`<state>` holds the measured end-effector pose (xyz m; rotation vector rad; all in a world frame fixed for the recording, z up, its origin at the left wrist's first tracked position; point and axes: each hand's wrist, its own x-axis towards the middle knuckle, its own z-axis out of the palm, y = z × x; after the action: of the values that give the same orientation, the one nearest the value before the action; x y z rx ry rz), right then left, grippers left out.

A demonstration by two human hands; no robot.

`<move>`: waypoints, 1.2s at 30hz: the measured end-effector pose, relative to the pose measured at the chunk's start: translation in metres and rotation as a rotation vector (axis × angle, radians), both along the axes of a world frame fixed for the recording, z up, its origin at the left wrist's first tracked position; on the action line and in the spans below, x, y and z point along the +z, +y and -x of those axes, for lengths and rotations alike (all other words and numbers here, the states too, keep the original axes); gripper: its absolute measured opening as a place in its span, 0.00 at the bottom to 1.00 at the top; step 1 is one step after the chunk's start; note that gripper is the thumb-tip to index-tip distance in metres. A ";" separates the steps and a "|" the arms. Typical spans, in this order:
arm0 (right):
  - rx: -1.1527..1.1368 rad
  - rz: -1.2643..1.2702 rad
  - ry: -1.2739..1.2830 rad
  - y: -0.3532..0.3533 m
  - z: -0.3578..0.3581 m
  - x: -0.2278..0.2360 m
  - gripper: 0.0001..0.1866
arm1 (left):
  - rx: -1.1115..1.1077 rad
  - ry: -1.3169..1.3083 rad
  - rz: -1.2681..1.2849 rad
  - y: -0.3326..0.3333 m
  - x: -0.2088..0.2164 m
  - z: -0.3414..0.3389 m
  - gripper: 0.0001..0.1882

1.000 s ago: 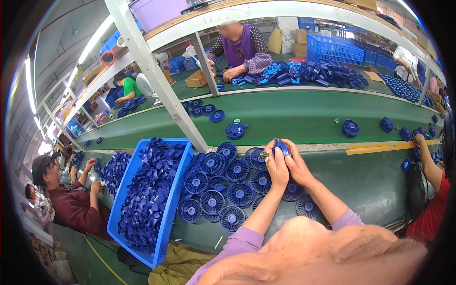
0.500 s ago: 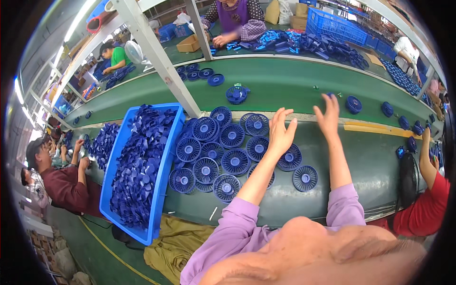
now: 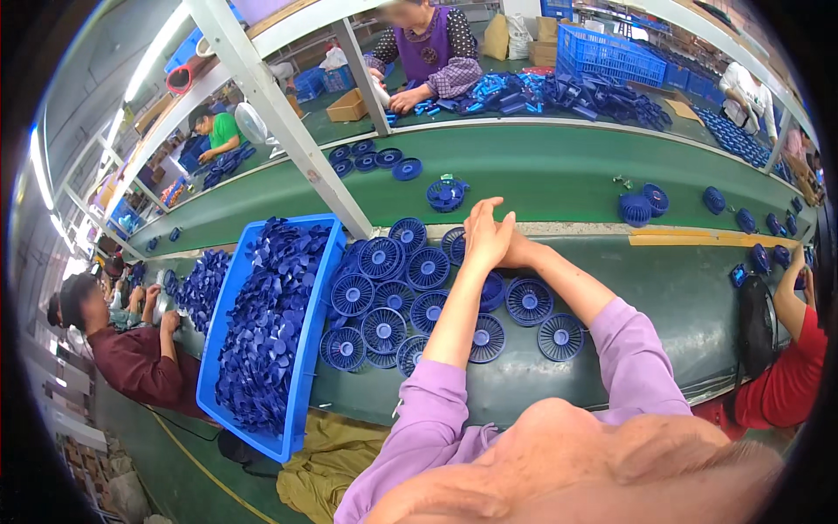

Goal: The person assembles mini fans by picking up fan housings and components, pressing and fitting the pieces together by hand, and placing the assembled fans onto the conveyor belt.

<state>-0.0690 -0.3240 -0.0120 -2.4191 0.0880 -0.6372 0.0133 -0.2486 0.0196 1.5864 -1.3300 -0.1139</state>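
Note:
My left hand (image 3: 487, 236) is above the far edge of the work table, with its fingers stretched out and slightly apart. Close behind it, my right hand (image 3: 520, 251) has its fingers mostly covered by the left one, so what they hold, if anything, is hidden. Below both wrists are round dark-blue fan grilles (image 3: 529, 302), spread in a loose overlapping cluster. A blue round part (image 3: 492, 292) with a smoother face lies partly behind my left forearm. On the green conveyor belt beyond, a fan housing (image 3: 446, 195) has a small green piece at its top.
A light-blue crate (image 3: 302, 384) full of dark-blue blades (image 3: 266, 323) stands left of the grilles. A white post (image 3: 288, 131) rises beside it. More blue housings (image 3: 635, 209) sit on the belt at right. Co-workers sit left, right and across.
My right hand has come left from over the belt to meet my left hand. A blue housing now rests on the belt where the right hand was. The view has shifted slightly.

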 end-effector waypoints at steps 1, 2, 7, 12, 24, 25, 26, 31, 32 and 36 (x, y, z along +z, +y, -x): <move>-0.026 -0.008 -0.030 0.002 0.000 -0.001 0.35 | 0.003 -0.003 0.001 -0.004 0.000 -0.006 0.22; -0.053 -0.017 -0.059 0.001 0.001 -0.001 0.36 | -0.022 -0.072 -0.100 -0.008 0.002 -0.012 0.23; -0.233 0.001 0.035 -0.021 0.042 -0.001 0.33 | 0.052 -0.304 -0.430 -0.045 0.020 -0.015 0.23; -0.595 -0.195 0.001 -0.005 0.073 0.020 0.21 | 0.248 -0.469 -0.294 -0.078 -0.009 -0.086 0.26; -0.893 -0.140 -0.046 -0.046 0.122 -0.010 0.12 | 0.259 -0.366 -0.631 -0.117 -0.031 -0.095 0.25; -0.904 -0.012 -0.079 -0.045 0.122 -0.011 0.13 | 0.269 -0.389 -0.578 -0.115 -0.034 -0.095 0.21; -0.908 -0.054 -0.022 -0.044 0.121 -0.012 0.19 | 0.263 -0.399 -0.577 -0.115 -0.036 -0.097 0.21; -0.784 0.263 0.266 -0.011 0.107 0.004 0.36 | 0.262 -0.370 -0.563 -0.103 -0.034 -0.104 0.18; -0.774 0.252 0.336 -0.012 0.103 0.000 0.40 | 0.311 -0.320 -0.527 -0.099 -0.031 -0.103 0.19; -0.758 0.225 0.298 -0.012 0.101 -0.004 0.42 | 0.120 0.334 -0.316 -0.076 -0.016 -0.079 0.14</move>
<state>-0.1703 -0.3363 -0.0156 -2.6547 1.1488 -0.6138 0.0919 -0.3249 0.0034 1.8122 -0.9872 -0.5132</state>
